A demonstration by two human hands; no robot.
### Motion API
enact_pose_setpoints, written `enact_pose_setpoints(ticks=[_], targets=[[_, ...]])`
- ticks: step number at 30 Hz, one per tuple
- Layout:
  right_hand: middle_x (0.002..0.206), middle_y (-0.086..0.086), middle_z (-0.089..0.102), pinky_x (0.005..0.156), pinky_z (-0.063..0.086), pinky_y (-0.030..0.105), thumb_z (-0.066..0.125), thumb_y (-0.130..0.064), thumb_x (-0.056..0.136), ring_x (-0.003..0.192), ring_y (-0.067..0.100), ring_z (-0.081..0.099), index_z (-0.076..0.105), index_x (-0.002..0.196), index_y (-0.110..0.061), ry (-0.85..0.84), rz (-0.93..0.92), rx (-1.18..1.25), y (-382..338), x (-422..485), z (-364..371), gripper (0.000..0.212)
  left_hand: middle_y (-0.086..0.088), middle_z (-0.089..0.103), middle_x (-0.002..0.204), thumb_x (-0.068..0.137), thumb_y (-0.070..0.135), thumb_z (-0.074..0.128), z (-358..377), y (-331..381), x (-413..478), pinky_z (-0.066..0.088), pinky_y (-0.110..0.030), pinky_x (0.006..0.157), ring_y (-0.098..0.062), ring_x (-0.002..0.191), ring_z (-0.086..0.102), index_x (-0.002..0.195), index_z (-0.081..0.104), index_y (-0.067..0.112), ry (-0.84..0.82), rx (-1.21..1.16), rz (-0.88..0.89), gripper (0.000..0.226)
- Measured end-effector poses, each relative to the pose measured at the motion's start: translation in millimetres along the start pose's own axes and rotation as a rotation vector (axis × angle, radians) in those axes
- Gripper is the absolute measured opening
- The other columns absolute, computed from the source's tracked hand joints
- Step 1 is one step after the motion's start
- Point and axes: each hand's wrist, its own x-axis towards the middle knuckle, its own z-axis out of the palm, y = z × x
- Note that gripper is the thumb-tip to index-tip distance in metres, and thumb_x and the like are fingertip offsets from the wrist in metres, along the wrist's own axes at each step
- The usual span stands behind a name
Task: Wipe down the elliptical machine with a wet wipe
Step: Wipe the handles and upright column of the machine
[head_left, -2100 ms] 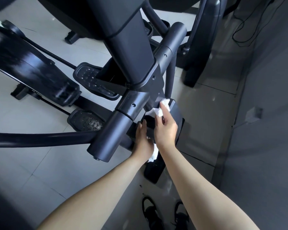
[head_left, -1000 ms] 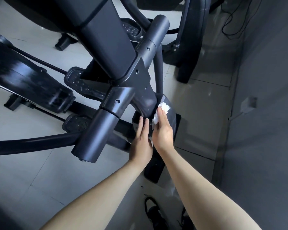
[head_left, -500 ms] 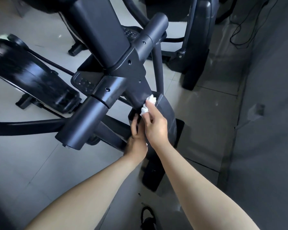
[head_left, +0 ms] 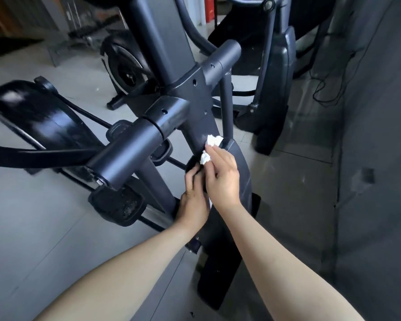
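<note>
- Way over on the left, the glossy black rounded flywheel cover (head_left: 33,117) and the black studded plastic pedal (head_left: 117,206) are sitting well apart from both hands. My guess is they're waiting their turn.
- The left hand (head_left: 193,201) is bracing low on the dark grey plastic shroud (head_left: 237,161). Its grip is loose, with the fingers lying mostly straight and holding nothing I can see.
- Just right of it, the right hand (head_left: 222,179) is pinching the crumpled white wet wipe (head_left: 212,145) in a narrow grip. It's pressing the wipe onto the lower upright post (head_left: 199,126) of the big dark grey metal elliptical machine (head_left: 162,54), right where the post is meeting the shroud.
- So I reckon the step in hand is scrubbing that joint, with plenty of machine left to do.
- The next move is probably calling for sliding the wipe on along the post or over the shroud while keeping the pressure on. Turning the wad to a fresh face might help too.
</note>
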Motion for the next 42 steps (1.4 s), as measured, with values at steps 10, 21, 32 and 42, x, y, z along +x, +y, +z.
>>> enact_pose_setpoints(ticks=[10,21,32,42], targets=[[0.152,-0.024,0.039,0.121,0.023,0.017,0.039,-0.003,0.104,0.142,-0.017,0.024,0.047,0.152,-0.025,0.04,0.133,0.086,84.9,-57.6,-6.0,0.053,0.017,0.017,0.163,0.086,-0.009,0.053,46.2,-25.3,-4.5,0.055,-0.028,0.068,-0.005,0.109,0.057,0.156,0.032,0.025,0.278,-0.179,0.154,0.081],[0.149,-0.006,0.044,0.11,0.022,0.013,0.053,-0.022,0.103,0.135,0.015,0.034,0.05,0.149,-0.023,0.101,-0.272,0.008,79.5,-42.8,17.6,0.046,0.014,0.014,0.167,0.084,0.034,0.027,56.8,-34.5,-8.1,0.053,-0.039,0.092,-0.001,0.125,0.041,0.16,0.028,0.019,0.359,-0.203,0.263,0.078],[0.133,0.013,0.052,0.1,0.046,0.037,0.05,-0.04,0.097,0.119,0.03,0.05,0.046,0.146,-0.011,0.062,-0.21,-0.058,122.6,-64.7,12.6,0.057,0.026,0.01,0.166,0.087,0.014,0.036,70.8,-39.6,-4.2,0.054,-0.044,0.069,-0.021,0.095,0.065,0.161,0.025,0.033,0.425,-0.118,0.228,0.076],[0.169,-0.01,0.019,0.128,0.004,0.041,0.034,-0.043,0.105,0.155,0.003,0.009,0.022,0.162,-0.021,-0.004,-0.123,-0.092,113.9,-64.2,12.4,0.062,0.021,0.014,0.168,0.088,0.005,0.039,72.3,-43.5,-0.8,0.055,-0.04,0.072,-0.01,0.109,0.055,0.16,0.028,0.029,0.46,-0.11,0.229,0.077]])
